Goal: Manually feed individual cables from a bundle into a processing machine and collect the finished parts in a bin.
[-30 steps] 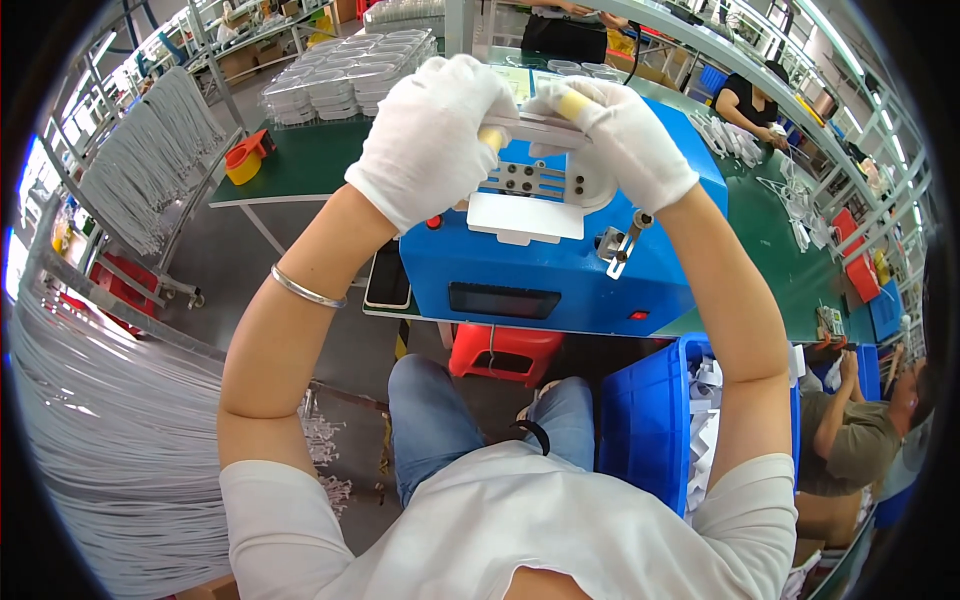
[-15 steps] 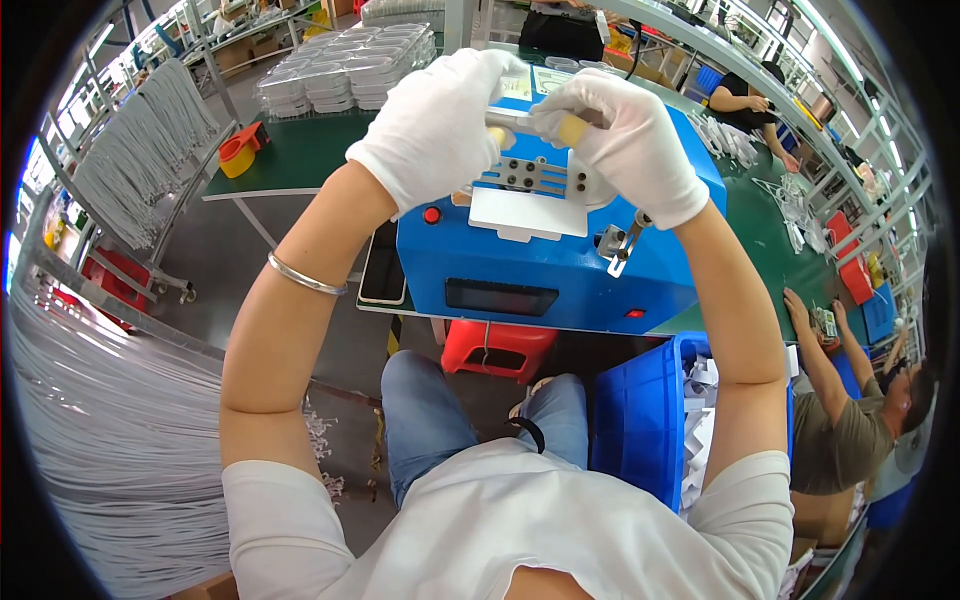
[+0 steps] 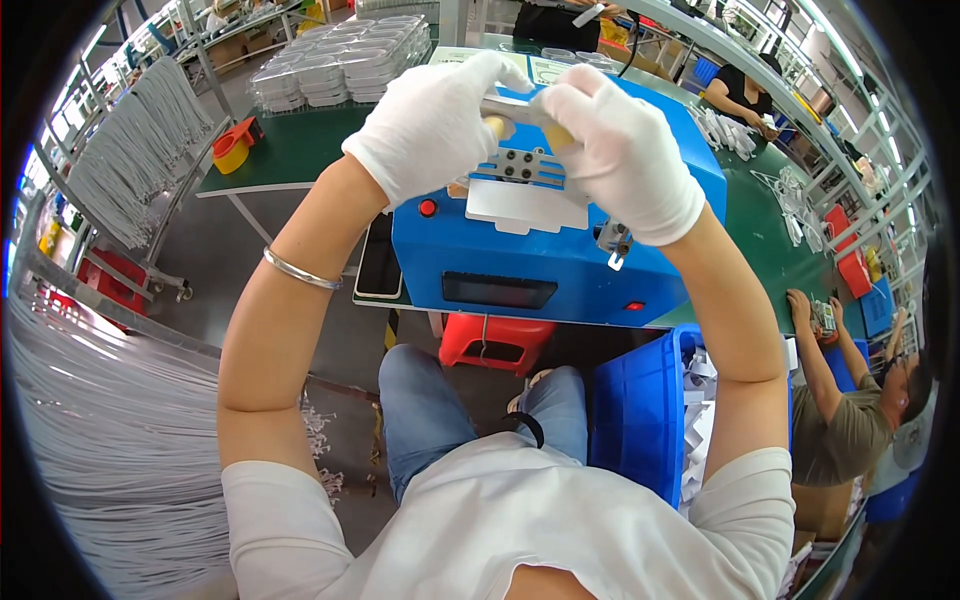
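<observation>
Both hands wear white gloves with yellow at the fingertips, and they meet above a blue bench machine [image 3: 480,245]. My left hand [image 3: 435,125] pinches one end of a thin whitish strip [image 3: 508,106], whose exact kind I cannot make out. On the other end, my right hand [image 3: 625,150] is closed with its fingers curled in. Just under the hands sit a slotted metal bracket [image 3: 520,168] with dark screws and a white plate [image 3: 520,205]. Part of the bracket and a small metal clamp [image 3: 612,238] are covered by my right hand.
A blue bin [image 3: 640,410] of white scraps stands beside my right leg. Stacked clear trays [image 3: 345,62] and an orange-yellow tape dispenser [image 3: 235,148] rest on the green bench. A red stool [image 3: 490,340] is under it. Grey cables [image 3: 120,440] hang at left. Co-workers sit at right.
My right hand has turned and dropped slightly towards the bracket, covering more of it and the clamp. The strip stays between both hands, now slightly tilted. My left hand has barely shifted.
</observation>
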A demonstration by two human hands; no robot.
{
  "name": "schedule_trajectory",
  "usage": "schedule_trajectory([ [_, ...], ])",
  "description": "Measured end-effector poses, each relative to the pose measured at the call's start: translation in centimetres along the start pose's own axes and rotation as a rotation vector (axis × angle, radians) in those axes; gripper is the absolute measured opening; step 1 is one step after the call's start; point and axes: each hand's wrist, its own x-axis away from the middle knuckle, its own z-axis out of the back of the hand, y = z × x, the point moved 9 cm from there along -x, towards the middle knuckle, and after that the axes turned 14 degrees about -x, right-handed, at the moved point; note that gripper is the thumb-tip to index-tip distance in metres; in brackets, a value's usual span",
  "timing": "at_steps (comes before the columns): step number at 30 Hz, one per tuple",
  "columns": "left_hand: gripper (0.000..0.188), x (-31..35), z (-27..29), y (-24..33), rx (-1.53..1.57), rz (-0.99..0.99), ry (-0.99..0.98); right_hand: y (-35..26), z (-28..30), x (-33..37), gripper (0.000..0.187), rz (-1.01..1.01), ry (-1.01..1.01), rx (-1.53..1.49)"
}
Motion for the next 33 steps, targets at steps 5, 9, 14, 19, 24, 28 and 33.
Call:
schedule_trajectory([
  [5,0.02,0.2,0.6,0.3,-0.032,-0.091,0.13,2.7,0.0,-0.5,0.012,-0.192,0.039,-0.452],
  [9,0.017,0.3,0.7,0.0,-0.037,-0.061,0.106,5.6,-2.7,-0.5,0.024,-0.516,-0.132,-0.659],
  [14,0.021,1.0,0.3,-0.2,0.051,0.051,-0.011,6.0,-4.0,0.1,0.029,-0.665,-0.27,-0.68],
  [19,0.027,8.3,-1.2,-5.1,0.512,0.383,0.463,7.7,-2.3,3.5,0.053,-0.63,-0.069,-1.008],
  [24,0.035,8.7,-0.8,-1.9,0.618,0.252,0.565,5.8,-2.7,2.2,0.051,-0.448,-0.219,-0.85],
  [28,0.032,10.2,-1.3,-1.1,0.79,0.254,0.707,6.5,-3.0,2.8,0.035,-0.648,-0.206,-0.93],
  [33,0.037,12.0,-10.8,-0.5,1.347,0.628,0.272,5.0,-2.7,1.6,0.029,-0.574,-0.338,-0.655],
])
